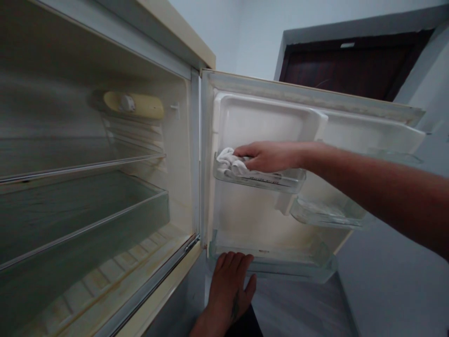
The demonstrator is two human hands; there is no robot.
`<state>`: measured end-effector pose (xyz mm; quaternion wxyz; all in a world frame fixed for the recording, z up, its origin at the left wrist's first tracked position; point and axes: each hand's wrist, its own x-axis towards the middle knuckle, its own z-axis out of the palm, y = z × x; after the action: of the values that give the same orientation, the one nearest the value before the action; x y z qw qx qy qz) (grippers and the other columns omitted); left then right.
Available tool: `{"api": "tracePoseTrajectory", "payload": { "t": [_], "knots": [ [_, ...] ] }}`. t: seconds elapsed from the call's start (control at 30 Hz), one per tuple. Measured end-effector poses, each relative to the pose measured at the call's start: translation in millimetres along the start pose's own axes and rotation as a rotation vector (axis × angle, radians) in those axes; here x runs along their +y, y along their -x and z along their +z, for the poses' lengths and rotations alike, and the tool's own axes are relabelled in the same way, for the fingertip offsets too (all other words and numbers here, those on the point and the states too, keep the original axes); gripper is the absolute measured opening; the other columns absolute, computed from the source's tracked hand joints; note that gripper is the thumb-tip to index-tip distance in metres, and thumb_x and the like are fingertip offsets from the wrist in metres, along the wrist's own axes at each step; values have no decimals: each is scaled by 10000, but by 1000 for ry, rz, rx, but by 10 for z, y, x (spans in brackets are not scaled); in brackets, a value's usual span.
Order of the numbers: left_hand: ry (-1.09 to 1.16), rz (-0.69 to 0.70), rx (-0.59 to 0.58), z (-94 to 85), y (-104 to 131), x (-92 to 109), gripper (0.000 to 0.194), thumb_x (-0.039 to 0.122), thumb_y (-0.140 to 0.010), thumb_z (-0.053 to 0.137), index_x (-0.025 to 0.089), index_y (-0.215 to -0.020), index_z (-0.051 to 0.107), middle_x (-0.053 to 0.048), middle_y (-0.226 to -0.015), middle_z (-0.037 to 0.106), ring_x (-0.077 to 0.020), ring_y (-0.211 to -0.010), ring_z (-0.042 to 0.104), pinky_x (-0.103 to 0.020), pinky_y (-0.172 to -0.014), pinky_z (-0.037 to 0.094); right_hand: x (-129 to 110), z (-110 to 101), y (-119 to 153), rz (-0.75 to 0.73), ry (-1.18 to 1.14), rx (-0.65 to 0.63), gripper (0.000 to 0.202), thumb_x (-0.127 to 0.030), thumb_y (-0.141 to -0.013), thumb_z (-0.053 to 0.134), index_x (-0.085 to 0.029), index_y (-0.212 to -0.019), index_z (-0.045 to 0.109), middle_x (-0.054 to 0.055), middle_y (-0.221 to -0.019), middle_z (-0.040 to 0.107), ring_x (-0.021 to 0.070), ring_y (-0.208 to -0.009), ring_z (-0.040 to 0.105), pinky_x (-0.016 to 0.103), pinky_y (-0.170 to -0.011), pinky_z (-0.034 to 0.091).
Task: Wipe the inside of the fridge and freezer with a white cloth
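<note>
My right hand [271, 156] reaches in from the right and grips a crumpled white cloth [231, 164]. The cloth lies in the left part of a clear door shelf [261, 181], on the inner side of the open refrigerator door [266, 117]. Part of the cloth is hidden under my palm. Lower down, my left hand [233, 285] rests with extended fingers on the front edge of the bottom door shelf [291, 269]. It holds nothing that I can see.
To the left stands the open refrigerator interior, with a glass shelf [80, 167], a greenish clear drawer [87, 229] and a yellow lamp housing [145, 106]. Another door shelf [326, 213] sits under my right forearm. Behind the refrigerator door is a dark room door [354, 65].
</note>
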<state>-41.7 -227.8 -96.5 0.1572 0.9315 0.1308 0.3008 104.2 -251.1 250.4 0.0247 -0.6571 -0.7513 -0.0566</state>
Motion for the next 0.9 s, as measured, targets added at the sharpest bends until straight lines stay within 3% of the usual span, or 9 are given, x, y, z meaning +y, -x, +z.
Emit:
{"api": "tracePoseTrajectory", "payload": {
  "t": [0.27, 0.33, 0.43, 0.5, 0.53, 0.63, 0.73, 0.8, 0.9],
  "knots": [
    [-6, 26, 6, 8, 9, -17, 372, 299, -851, 616, 289, -1223, 616, -7, -1116, 703, -254, -1059, 580, -483, -1048, 373, 131, -160, 70, -4, 282, -42, 240, -210, -811, 564, -249, -1001, 705, -3, -912, 739, 162, -745, 633, 285, -677, 477],
    [-1, 23, -2, -1, 9, -16, 370, 308, -862, 606, 291, -1232, 613, -6, -1121, 700, -253, -1069, 578, -485, -1058, 365, 25, -217, 165, 89, 338, 150, 229, -258, -853, 558, -216, -1031, 696, 30, -949, 732, 186, -816, 646, 308, -735, 495],
    [10, 13, -11, -15, 6, -10, 351, 317, -883, 588, 294, -1232, 612, -5, -1126, 697, -250, -1077, 576, -483, -1060, 366, -313, -143, 480, 191, 377, 710, 298, -309, -922, 508, -183, -1146, 658, 73, -1069, 706, 234, -976, 646, 380, -863, 512],
    [14, 13, -10, -6, 8, -10, 354, 316, -872, 603, 291, -1224, 615, -8, -1118, 700, -251, -1063, 581, -479, -1040, 381, -578, 111, 754, 116, 411, 982, 320, -339, -929, 504, -245, -1192, 660, 61, -1093, 694, 252, -1028, 635, 422, -914, 520],
    [13, 18, -2, 6, 10, -12, 357, 317, -861, 616, 286, -1216, 618, -13, -1111, 703, -254, -1056, 583, -478, -1033, 388, -686, 306, 873, 46, 440, 1015, 313, -361, -913, 528, -308, -1183, 677, 47, -1063, 695, 263, -1024, 633, 439, -909, 533],
    [1, 46, 58, 43, 18, -20, 359, 333, -839, 641, 254, -1189, 633, -53, -1143, 702, -277, -1083, 578, -489, -1049, 383, -805, 1063, 993, -186, 409, 869, 297, -322, -837, 661, -398, -1119, 713, 24, -955, 705, 263, -977, 640, 421, -850, 585],
    [-10, 44, 65, 47, 16, -15, 356, 326, -842, 639, 237, -1187, 638, -67, -1156, 690, -291, -1098, 565, -503, -1060, 368, -590, 1765, 760, -39, 215, 685, 327, -193, -843, 602, -319, -1125, 713, 53, -1005, 702, 239, -947, 657, 395, -796, 604],
    [8, 32, 30, 30, 8, -3, 375, 302, -847, 639, 248, -1218, 624, -46, -1134, 687, -276, -1088, 560, -491, -1049, 368, -357, 2044, 564, 140, 47, 793, 343, -143, -837, 553, -281, -1108, 712, 75, -1017, 676, 230, -939, 658, 381, -775, 605],
    [31, 31, 12, -1, -5, 16, 391, 301, -854, 642, 260, -1241, 608, -28, -1137, 680, -261, -1094, 548, -476, -1056, 357, -97, 2156, 388, 286, 21, 1050, 359, -122, -853, 527, -279, -1112, 719, 93, -1022, 652, 249, -1003, 638, 430, -866, 583]
  ]
}}
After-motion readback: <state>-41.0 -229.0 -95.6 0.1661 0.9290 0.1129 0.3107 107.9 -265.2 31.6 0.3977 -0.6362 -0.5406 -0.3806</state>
